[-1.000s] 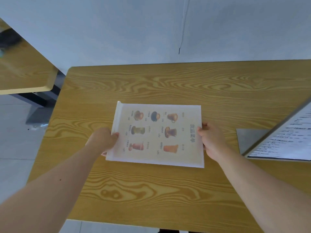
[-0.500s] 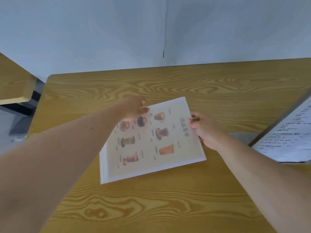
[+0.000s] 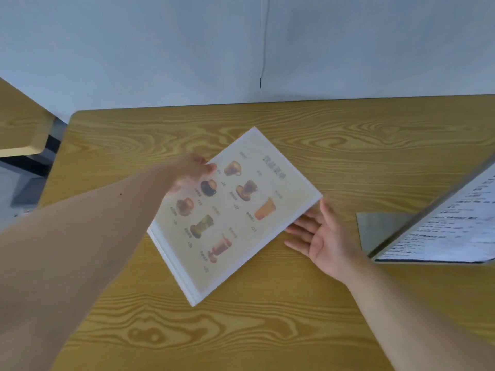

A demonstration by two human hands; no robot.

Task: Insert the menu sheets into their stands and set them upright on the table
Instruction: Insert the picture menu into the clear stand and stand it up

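A clear stand holding a drinks menu sheet (image 3: 235, 210) with pictures of cups and glasses hangs tilted above the wooden table (image 3: 294, 145), turned diagonally. My left hand (image 3: 191, 170) pinches its upper left edge. My right hand (image 3: 318, 236) is palm up with fingers spread at the stand's lower right edge, its fingertips close to or under that edge. At the far right a second menu stand (image 3: 450, 226) with a text sheet stands upright on its grey base (image 3: 383, 231).
A white wall (image 3: 241, 49) runs along the table's far edge. Another wooden table (image 3: 21, 129) stands at the left across a gap, with grey floor (image 3: 16, 194) below.
The drinks menu stand has been lifted off the table and rotated clockwise. My left hand moved to its upper edge, and my right hand let go and opened beneath the right edge.
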